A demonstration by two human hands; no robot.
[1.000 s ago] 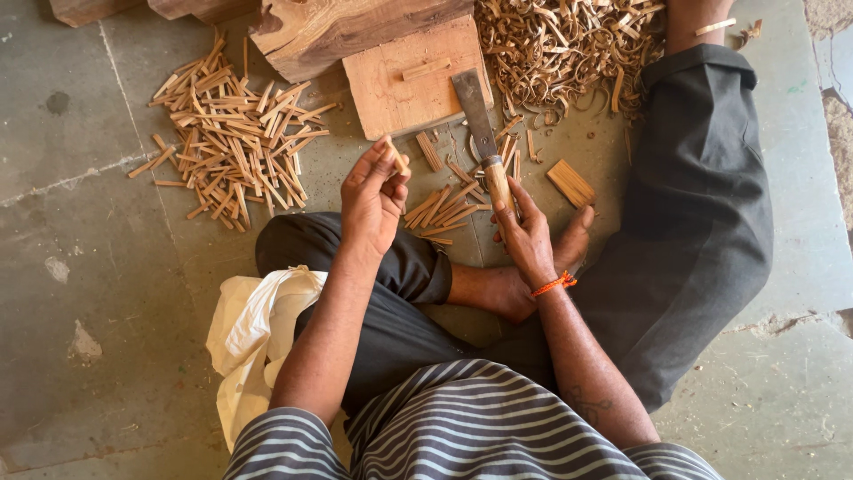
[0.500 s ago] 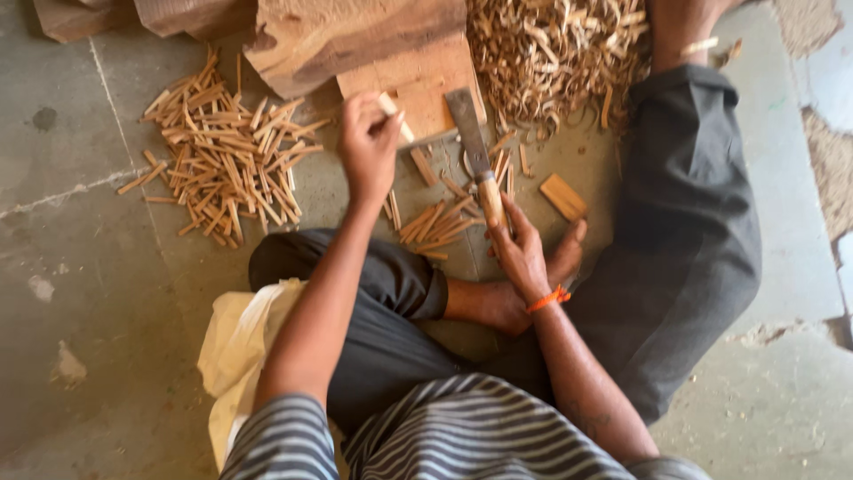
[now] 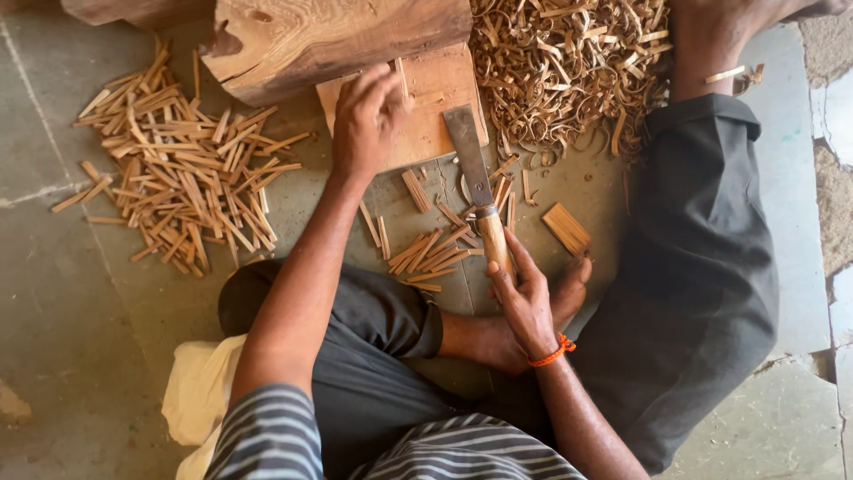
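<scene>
Left hand [image 3: 369, 120] hides stick on board [image 3: 435, 98]; log [image 3: 329, 36] cut off.

We wear a short-sleeved shirt [image 3: 267, 440] striped in dark grey and pale white, dark charcoal trousers [image 3: 702, 267] rolled above the ankle, an orange thread band [image 3: 553, 354] around the wrist of our right hand [image 3: 524, 307], and nothing on our forearms, left hand [image 3: 366, 120] or feet.
</scene>
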